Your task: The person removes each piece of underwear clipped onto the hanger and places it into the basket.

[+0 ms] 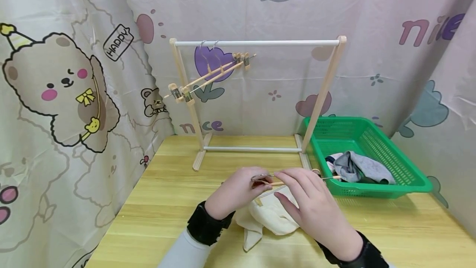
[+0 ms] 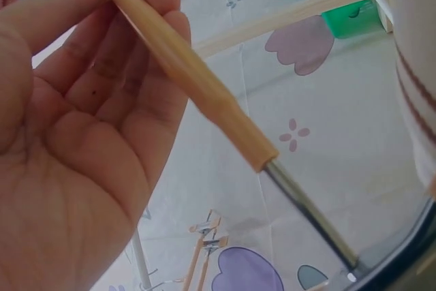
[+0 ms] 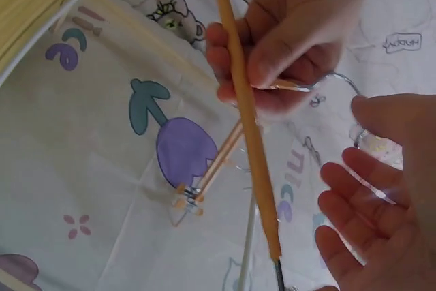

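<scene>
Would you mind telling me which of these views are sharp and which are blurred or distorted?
Head view: evenly lit and sharp, with wide-angle bowing at the curtain edges; soft shadow beside the green basket. Left wrist view: the left hand and wooden hanger bar fill the frame, slightly soft. Right wrist view: the right hand is blurred at the edge.

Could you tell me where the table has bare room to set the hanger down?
Bare wood lies left of the hands, between the curtain and the rack's left foot, and along the near right edge below the green basket. It is crowded at the centre, where the cream cloth lies under the hanger.
</scene>
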### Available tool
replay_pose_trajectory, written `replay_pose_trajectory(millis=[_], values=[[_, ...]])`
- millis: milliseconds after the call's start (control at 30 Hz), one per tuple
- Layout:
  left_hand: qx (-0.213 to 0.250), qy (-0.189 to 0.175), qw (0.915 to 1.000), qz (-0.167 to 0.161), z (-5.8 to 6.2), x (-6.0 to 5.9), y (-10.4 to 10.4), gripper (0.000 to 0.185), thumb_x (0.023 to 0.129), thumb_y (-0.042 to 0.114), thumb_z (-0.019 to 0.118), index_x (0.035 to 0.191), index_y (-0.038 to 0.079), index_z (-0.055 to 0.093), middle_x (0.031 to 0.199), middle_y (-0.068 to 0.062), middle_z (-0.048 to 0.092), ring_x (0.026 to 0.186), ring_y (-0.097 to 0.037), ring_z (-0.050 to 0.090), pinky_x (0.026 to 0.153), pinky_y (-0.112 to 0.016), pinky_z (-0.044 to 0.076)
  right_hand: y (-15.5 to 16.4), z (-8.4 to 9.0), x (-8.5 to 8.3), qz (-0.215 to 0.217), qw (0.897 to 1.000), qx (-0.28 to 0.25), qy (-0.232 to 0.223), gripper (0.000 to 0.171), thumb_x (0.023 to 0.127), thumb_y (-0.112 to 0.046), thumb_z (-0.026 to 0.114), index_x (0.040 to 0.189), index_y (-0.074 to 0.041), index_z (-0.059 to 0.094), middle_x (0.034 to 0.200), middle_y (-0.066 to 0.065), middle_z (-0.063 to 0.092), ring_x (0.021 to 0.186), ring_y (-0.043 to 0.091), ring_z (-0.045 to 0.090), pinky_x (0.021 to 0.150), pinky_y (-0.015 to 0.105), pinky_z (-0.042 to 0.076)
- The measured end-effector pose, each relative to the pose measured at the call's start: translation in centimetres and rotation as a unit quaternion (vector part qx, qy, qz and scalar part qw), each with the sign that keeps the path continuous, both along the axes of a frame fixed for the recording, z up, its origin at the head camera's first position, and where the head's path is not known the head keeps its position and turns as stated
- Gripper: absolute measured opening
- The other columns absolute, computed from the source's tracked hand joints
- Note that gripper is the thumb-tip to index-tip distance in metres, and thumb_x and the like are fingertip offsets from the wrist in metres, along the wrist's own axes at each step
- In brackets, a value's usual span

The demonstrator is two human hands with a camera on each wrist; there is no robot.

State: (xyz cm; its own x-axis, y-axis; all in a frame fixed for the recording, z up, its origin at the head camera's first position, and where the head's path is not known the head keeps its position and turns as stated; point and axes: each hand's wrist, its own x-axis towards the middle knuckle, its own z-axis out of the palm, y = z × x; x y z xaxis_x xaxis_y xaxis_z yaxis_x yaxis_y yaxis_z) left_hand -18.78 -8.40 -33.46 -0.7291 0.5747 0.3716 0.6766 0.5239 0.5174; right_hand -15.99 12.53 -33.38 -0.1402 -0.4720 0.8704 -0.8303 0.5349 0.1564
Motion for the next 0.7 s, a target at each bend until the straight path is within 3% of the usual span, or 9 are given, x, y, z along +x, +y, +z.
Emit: replay_pose_trajectory(millis=[133, 433, 700], values=[[-0.008, 0.005, 1.0, -0.002, 0.0, -0.1, 0.0, 0.009, 0.098, 0.012, 0.07, 0.105, 0.008, 0.074, 0.099, -0.004, 0.074, 0.089, -0.011, 0.068, 0.081, -0.017, 0.054, -0.1, -0.7, -0.1, -0.032, 0.999, 0.016, -0.03, 0.045, 0.111, -0.037, 0.045, 0.119, 0.001, 0.067, 0.114, 0.011, 0.066, 0.104, 0.029, 0.061, 0.092, 0.037, 0.044], [-0.014, -0.015, 0.9998, -0.004, -0.3, -0.2, 0.1, 0.01, 0.098, 0.01, 0.07, 0.107, 0.007, 0.073, 0.102, -0.004, 0.074, 0.093, -0.012, 0.069, 0.083, -0.017, 0.054, -0.3, -2.0, -0.6, -0.111, 0.989, 0.084, -0.051, 0.051, 0.113, -0.039, 0.033, 0.114, -0.001, 0.067, 0.111, 0.011, 0.066, 0.102, 0.029, 0.062, 0.091, 0.042, 0.05], [-0.024, -0.013, 0.9996, 0.001, -0.2, -0.2, 0.2, 0.011, 0.098, 0.012, 0.07, 0.108, 0.007, 0.073, 0.103, -0.004, 0.073, 0.095, -0.01, 0.069, 0.083, -0.015, 0.054, -0.5, -2.6, -0.8, -0.122, 0.987, 0.085, -0.058, 0.053, 0.115, -0.036, 0.025, 0.108, -0.003, 0.066, 0.103, 0.007, 0.065, 0.096, 0.026, 0.062, 0.085, 0.042, 0.052]])
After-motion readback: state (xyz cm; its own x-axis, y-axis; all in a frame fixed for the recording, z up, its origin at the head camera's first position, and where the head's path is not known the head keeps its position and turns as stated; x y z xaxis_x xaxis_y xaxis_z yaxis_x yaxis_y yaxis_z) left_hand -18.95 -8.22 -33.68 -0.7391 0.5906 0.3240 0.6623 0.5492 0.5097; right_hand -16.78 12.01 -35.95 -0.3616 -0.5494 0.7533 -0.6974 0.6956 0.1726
